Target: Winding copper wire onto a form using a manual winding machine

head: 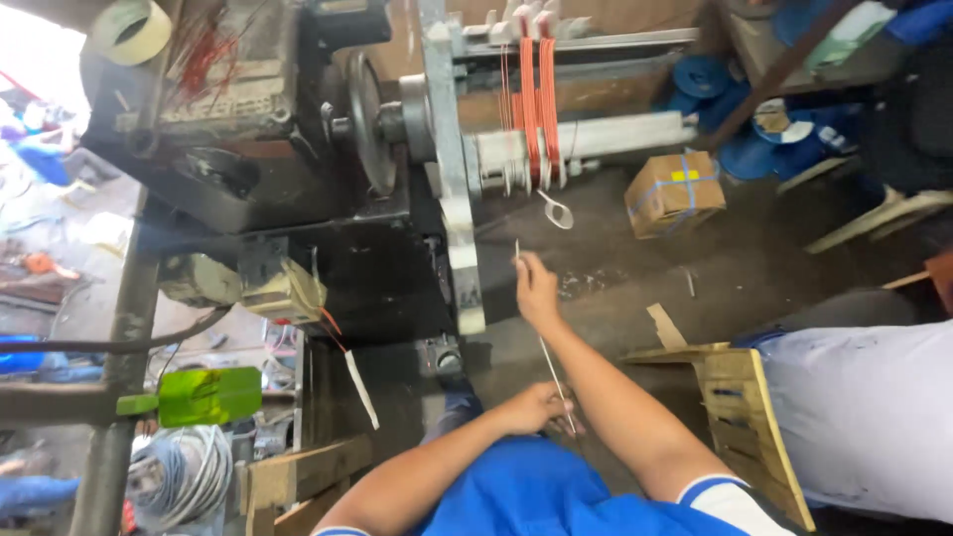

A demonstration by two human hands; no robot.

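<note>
The workshop floor was dark and littered. The right hand [536,288] pinched a thin strip [549,362] near its top, below the winder [516,139]; the left hand [536,405] closed around its lower end. Orange wire [536,99] already wrapped the winder's former; the strip was not yet on it. A taped box [675,194] lay right of the winder.

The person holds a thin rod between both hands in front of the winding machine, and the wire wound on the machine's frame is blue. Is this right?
Not quite. The head view shows the wire on the winding machine is orange-red, not blue. The rest holds: the right hand and the left hand hold a thin rod in front of the machine.
</note>
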